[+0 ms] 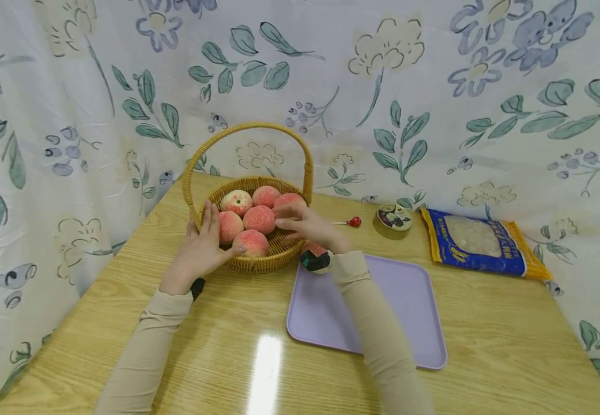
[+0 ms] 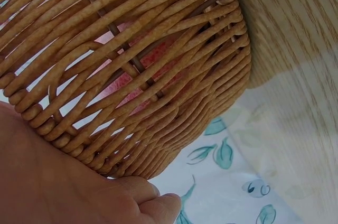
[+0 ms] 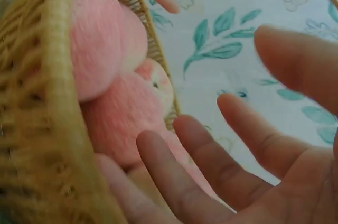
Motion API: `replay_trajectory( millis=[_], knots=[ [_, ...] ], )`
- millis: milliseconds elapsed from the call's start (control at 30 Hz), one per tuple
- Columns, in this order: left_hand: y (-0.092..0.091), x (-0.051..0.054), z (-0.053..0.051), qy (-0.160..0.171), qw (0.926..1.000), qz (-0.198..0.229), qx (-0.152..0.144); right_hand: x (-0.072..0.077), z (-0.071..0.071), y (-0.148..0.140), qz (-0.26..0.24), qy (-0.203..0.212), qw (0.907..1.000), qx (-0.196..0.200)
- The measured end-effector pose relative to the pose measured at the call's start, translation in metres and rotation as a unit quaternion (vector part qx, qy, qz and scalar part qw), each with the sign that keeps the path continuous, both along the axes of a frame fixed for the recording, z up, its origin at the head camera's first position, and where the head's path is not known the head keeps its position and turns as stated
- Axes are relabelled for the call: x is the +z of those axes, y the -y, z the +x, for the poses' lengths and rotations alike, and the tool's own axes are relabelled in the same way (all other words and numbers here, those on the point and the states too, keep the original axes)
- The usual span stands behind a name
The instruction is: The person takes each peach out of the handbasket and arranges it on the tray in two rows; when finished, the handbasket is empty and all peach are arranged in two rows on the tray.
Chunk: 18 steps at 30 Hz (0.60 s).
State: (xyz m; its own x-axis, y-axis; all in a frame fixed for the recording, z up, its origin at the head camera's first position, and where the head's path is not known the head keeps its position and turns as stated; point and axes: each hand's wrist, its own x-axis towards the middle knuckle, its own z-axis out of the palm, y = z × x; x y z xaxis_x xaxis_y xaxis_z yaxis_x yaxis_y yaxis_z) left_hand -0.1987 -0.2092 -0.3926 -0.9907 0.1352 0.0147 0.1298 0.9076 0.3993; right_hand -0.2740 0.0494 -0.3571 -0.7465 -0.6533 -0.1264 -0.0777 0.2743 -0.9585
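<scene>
Wicker basket (image 1: 253, 265) holds 6 visible peaches (image 1: 236, 202); central peach (image 1: 259, 219) lies just left of right hand (image 1: 312, 226), fingers spread, nothing grasped. Left hand (image 1: 198, 249), fingers extended, touches basket's left side.

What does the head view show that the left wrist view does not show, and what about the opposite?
Only the head view shows the flat lilac rectangular tray, the blue-and-yellow plastic bag, the round gold-coloured tin, the small red lollipop, the person's right grip, and the arched woven handle of the yellow-brown wicker basket.

Only the left wrist view shows pink seen through gaps in the basket's side.

Both show the basket, round pink peaches, the person's left grip, the pale wooden table and the white floral cloth.
</scene>
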Motion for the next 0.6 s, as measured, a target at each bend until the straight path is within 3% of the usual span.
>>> replay_trajectory(
  millis=[167, 333, 433, 600],
  knots=[
    [0.001, -0.002, 0.000, 0.001, 1.0000, 0.000, 0.003, -0.008, 0.000, 0.019, 0.013, 0.009, 0.9999, -0.002],
    [0.001, -0.001, 0.001, 0.001, 1.0000, -0.001, 0.002, -0.007, 0.001, 0.030, 0.077, -0.001, 0.9970, 0.002],
    [0.001, 0.000, 0.001, 0.002, 1.0000, -0.002, 0.002, -0.007, 0.001, 0.035, 0.116, -0.006, 0.9930, 0.025],
    [0.001, -0.001, 0.000, 0.007, 1.0000, 0.001, 0.003, -0.010, -0.002, 0.040, 0.136, 0.010, 0.9889, 0.060]
  ],
)
